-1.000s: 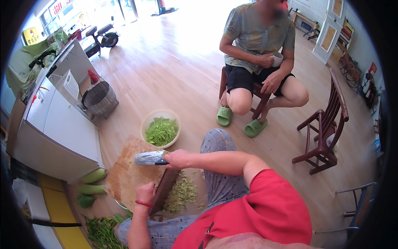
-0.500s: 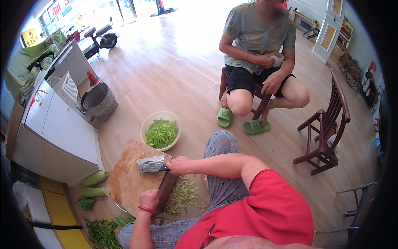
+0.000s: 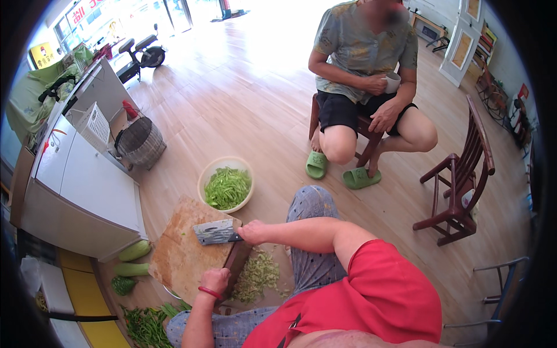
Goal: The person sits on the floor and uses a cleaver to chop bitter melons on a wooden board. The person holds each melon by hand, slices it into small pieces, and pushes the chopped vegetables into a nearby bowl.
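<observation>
A broad-bladed cleaver [image 3: 213,231] lies with its blade flat over the wooden cutting board [image 3: 184,249], and my right hand [image 3: 252,232] is closed round its handle at the board's right edge. My left hand [image 3: 214,280], with a red band at the wrist, is curled closed at the board's near edge; what its fingers hold, if anything, is hidden. Only a tiny green scrap shows on the board's surface. Just beyond the board stands a cream bowl [image 3: 250,194] of sliced green vegetable [image 3: 227,188]. Pale green scraps [image 3: 255,275] are heaped beside the board, by my leg.
Whole green gourds [image 3: 132,269] and leafy green trimmings [image 3: 145,325] lie on the floor at left, near a white cabinet [image 3: 87,185]. A wicker basket [image 3: 141,143] stands beyond. Opposite, a person [image 3: 365,75] sits holding a white mug; a wooden chair [image 3: 458,185] is at right.
The whole view has shifted slightly. The cleaver and both hands keep nearly the same places on the board.
</observation>
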`<state>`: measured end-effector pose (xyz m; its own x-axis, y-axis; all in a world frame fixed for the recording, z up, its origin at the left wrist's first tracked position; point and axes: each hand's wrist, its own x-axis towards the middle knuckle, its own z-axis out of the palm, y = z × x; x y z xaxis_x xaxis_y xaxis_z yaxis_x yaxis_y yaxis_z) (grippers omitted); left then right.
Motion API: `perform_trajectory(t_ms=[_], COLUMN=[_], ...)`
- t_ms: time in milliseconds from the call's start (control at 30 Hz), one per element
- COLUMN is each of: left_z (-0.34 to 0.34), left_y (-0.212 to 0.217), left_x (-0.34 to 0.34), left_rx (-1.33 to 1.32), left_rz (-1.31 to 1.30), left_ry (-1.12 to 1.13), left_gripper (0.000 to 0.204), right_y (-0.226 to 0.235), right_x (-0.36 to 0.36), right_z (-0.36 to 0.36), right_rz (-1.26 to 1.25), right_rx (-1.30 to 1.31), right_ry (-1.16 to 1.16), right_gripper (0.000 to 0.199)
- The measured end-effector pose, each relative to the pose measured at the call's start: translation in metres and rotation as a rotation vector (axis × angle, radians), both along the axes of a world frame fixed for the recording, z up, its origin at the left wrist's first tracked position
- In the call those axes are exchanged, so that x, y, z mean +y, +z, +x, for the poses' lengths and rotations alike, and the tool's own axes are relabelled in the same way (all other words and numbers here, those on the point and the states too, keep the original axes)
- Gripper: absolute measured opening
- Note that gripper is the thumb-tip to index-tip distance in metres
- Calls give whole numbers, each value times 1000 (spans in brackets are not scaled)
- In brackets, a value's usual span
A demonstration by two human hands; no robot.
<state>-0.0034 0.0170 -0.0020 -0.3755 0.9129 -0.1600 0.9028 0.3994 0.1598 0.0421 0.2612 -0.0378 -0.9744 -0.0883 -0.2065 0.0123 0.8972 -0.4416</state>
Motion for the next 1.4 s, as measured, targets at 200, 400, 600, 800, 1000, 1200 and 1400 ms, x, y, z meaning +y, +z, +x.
perform_trajectory(t_ms=[200, 400, 600, 800, 1000, 1200, 1400], left_z=[2, 1, 1, 4, 2, -5, -2], left_y=[4, 3, 5, 3, -10, -14, -12], left_x=[-1, -3, 3, 3, -15, -6, -12], left_rx=[-113, -171, -165, -153, -172, -135, -172], left_rz=[-146, -197, -226, -125, -139, -164, -193], left_ry=[-30, -36, -36, -64, -21, -71, -29], left_gripper=[16, 18, 17, 17, 17, 17, 17], right_y=[-5, -5, -7, -3, -5, 7, -3], right_x=[-4, -3, 2, 5, -9, 7, -11], right_z=[-4, -8, -6, -6, -17, -8, -25], right_rz=[52, 70, 69, 62, 21, 57, 129], right_rx=[-10, -103, -101, -92, -150, -195, -268], right_ry=[20, 68, 58, 40, 64, -18, 54], right_gripper=[18, 23, 22, 19, 12, 16, 16])
